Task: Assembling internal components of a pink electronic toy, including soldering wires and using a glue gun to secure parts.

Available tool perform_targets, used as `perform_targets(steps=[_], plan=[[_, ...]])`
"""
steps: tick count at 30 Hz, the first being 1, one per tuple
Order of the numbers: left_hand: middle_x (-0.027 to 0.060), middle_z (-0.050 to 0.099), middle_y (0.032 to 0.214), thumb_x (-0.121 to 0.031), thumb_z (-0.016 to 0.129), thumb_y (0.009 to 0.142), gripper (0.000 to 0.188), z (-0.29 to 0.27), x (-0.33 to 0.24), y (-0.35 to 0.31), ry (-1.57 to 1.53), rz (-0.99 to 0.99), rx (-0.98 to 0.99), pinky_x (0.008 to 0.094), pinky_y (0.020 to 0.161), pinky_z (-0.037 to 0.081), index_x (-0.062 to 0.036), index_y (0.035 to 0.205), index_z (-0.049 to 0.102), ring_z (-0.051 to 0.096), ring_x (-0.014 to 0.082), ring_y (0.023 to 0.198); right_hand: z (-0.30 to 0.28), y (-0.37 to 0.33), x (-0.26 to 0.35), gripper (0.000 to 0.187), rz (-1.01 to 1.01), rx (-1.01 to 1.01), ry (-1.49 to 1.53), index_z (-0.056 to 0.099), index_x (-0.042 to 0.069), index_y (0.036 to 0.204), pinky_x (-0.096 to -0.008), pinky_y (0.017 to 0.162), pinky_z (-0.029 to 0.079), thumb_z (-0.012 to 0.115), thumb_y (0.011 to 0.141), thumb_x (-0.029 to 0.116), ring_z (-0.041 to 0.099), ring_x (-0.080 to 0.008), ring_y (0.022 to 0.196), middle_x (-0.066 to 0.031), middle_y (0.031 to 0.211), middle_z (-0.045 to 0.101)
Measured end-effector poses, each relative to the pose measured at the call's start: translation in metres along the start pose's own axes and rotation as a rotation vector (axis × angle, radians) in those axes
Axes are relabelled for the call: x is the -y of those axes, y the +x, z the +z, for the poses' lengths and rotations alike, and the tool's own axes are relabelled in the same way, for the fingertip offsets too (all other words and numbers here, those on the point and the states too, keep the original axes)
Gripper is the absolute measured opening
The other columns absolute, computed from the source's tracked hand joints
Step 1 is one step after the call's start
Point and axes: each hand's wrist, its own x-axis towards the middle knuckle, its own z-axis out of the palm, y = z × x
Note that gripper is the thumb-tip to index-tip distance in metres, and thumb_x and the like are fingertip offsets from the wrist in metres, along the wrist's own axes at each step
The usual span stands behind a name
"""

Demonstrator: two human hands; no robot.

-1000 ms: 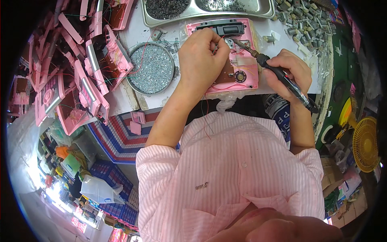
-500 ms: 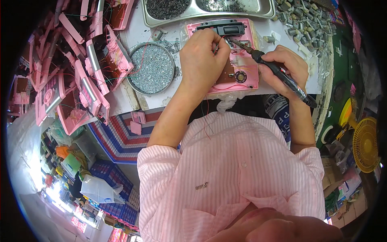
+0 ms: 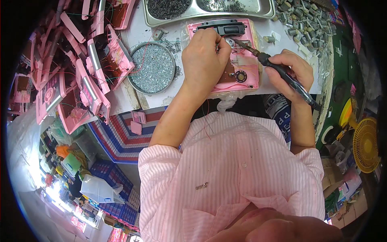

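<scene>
A pink plastic housing [image 3: 252,36] lies open on the table before me, with a black part along its far edge, a brown circuit board and a round black component [image 3: 240,76] inside. My left hand [image 3: 204,58] rests over its left side, fingertips pinched together on thin wires that are mostly hidden. Red and green wires [image 3: 207,108] hang below that wrist over the table edge. In my right hand [image 3: 296,74] is a soldering iron [image 3: 282,73] with a black handle. Its tip points left, close to the left fingertips above the housing; contact cannot be made out.
Left of the housing stands a round dish [image 3: 152,67] of small metal pieces. Pink housings [image 3: 86,82] with loose wires pile up at the far left. A metal tray [image 3: 193,18] of small dark parts sits at the back. Small motors [image 3: 300,30] are heaped at the back right.
The soldering iron has drawn slightly to the right and down with my right hand. My left hand has shifted a little to the right, still pinched.
</scene>
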Motion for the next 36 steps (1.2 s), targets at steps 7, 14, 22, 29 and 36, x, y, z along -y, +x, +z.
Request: perform_targets(steps=[7,14,22,29,36], plan=[[0.0084,0.059,0.074,-0.006,0.070,0.080,0.013,-0.002,-0.001,0.000,0.014,0.005,0.034,0.0400,0.057,0.050,-0.0055,0.077,0.057,0.061,0.0279,0.067,-0.009,-0.016,-0.004,0.024,0.034,-0.093,0.085,0.069,0.002,0.097,-0.0243,0.049,0.034,0.082,0.077,0.007,0.050,-0.0119,0.056,-0.0044,0.069,0.059],[0.0082,0.060,0.072,-0.006,0.070,0.079,0.013,-0.003,-0.002,0.000,0.019,0.000,0.033,0.0395,0.056,0.050,-0.0059,0.078,0.058,0.061,0.0274,0.065,-0.011,-0.020,-0.007,0.024,0.039,-0.127,0.105,0.069,0.000,0.098,-0.0223,0.050,0.032,0.082,0.078,0.005,0.048,-0.0095,0.057,-0.0036,0.071,0.059],[0.0085,0.059,0.071,-0.006,0.071,0.079,0.012,-0.003,-0.002,0.001,0.025,-0.001,0.026,0.0391,0.056,0.050,-0.0056,0.078,0.059,0.061,0.0268,0.063,-0.013,-0.021,-0.008,0.025,0.036,-0.140,0.137,0.068,-0.001,0.099,-0.0219,0.050,0.033,0.081,0.079,0.003,0.049,-0.0090,0.058,-0.0042,0.072,0.060],[0.0093,0.059,0.074,-0.008,0.072,0.080,0.011,-0.009,-0.006,0.002,0.002,-0.024,0.046,0.0394,0.055,0.050,-0.0051,0.083,0.061,0.061,0.0273,0.064,-0.019,-0.024,-0.009,0.025,0.042,-0.166,0.141,0.068,-0.001,0.100,-0.0227,0.052,0.035,0.081,0.079,0.003,0.051,-0.0101,0.059,-0.0049,0.073,0.062],[0.0077,0.059,0.094,-0.019,0.080,0.075,0.024,-0.017,-0.026,0.008,-0.008,0.144,0.102,0.0405,0.067,0.047,-0.0063,0.091,0.067,0.058,0.0274,0.081,-0.025,-0.031,-0.013,0.026,0.054,-0.208,0.137,0.068,-0.001,0.101,-0.0231,0.052,0.034,0.081,0.079,0.002,0.051,-0.0104,0.059,-0.0047,0.073,0.062]])
